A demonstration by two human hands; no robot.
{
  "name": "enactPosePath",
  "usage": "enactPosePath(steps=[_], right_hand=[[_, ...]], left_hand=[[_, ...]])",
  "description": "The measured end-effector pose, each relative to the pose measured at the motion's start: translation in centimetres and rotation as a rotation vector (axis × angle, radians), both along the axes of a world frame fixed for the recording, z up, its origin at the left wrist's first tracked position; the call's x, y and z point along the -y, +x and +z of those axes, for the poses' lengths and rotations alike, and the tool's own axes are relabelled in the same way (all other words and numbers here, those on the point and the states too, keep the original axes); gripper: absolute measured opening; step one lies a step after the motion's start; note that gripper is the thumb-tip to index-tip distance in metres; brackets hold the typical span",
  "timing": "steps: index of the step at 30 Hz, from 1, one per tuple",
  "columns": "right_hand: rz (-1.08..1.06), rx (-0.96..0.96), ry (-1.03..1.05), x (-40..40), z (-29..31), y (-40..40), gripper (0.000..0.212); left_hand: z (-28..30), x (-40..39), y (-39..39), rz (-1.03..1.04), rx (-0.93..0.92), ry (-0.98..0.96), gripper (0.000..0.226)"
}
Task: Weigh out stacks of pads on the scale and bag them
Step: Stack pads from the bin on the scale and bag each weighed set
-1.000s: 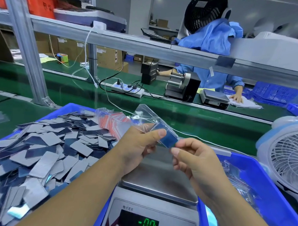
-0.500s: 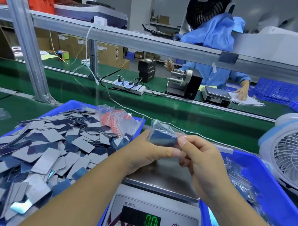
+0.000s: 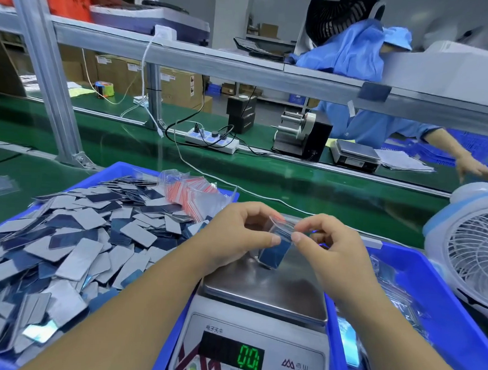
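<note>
Pinching the clear bag [image 3: 279, 242] of pads above the scale [image 3: 263, 286], left hand [image 3: 235, 234] and right hand [image 3: 327, 244] at its mouth; probably light, thin, slippery film, best held by the top edge.

Across the green conveyor belt [image 3: 307, 187] from me, a white power strip [image 3: 211, 140] lies with several plugs in it, black and white cables trailing off. Just right of it stands a black label dispenser [image 3: 303, 137], then a second small scale [image 3: 354, 155] beside a sheaf of papers [image 3: 403, 161]. A co-worker in a blue smock [image 3: 379, 129] reaches out to the right there. On the aluminium shelf [image 3: 242, 64] above sits a black fan [image 3: 336, 18]. A white desk fan [image 3: 469, 250] stands close at my right. Cardboard boxes [image 3: 174, 84] line the back.
</note>
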State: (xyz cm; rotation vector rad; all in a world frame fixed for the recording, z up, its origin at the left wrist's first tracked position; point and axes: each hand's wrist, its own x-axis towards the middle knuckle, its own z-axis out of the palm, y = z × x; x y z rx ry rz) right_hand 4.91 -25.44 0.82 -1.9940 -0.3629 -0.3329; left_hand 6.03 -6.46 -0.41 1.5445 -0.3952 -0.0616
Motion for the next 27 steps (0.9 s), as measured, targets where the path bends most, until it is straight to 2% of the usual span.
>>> enactPosePath(steps=[6, 10, 16, 23, 27], right_hand=[[-0.005, 0.017, 0.083, 0.0, 0.2, 0.2, 0.028], [0.023, -0.039, 0.206, 0.2, 0.1, 0.3, 0.036], [0.094, -0.096, 0.259, 0.0, -0.1, 0.4, 0.039], [0.103, -0.078, 0.249, -0.6, -0.7, 0.4, 0.038], [0.131, -0.06, 0.253, -0.7, -0.8, 0.2, 0.039]], left_hand=[[0.3, -0.7, 0.2, 0.046, -0.103, -0.096, 0.015], [0.2, -0.7, 0.3, 0.105, -0.093, -0.054, 0.022], [0.2, -0.5, 0.2, 0.083, -0.041, 0.019, 0.005], [-0.3, -0.1, 0.4, 0.066, 0.017, 0.083, 0.002], [-0.6, 0.2, 0.5, 0.097, 0.088, 0.135, 0.017]])
